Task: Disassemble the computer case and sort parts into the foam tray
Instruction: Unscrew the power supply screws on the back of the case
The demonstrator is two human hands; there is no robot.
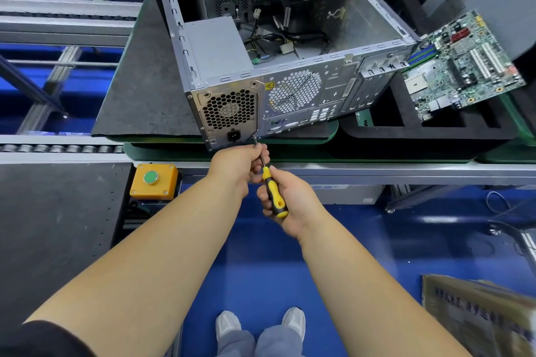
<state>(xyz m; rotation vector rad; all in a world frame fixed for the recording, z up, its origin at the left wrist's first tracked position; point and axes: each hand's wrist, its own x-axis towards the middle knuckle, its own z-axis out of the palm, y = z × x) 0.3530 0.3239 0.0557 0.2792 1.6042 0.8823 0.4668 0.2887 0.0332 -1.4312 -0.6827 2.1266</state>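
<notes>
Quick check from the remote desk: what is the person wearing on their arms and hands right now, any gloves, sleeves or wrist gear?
No gloves: the left hand and right hand are bare, and both forearms are uncovered with no watch, strap or cable visible. A dark short sleeve shows at the upper left arm; the right upper arm is out of frame.

Factory line: roller conveyor [61, 149], aluminium framing [52, 81]
</notes>
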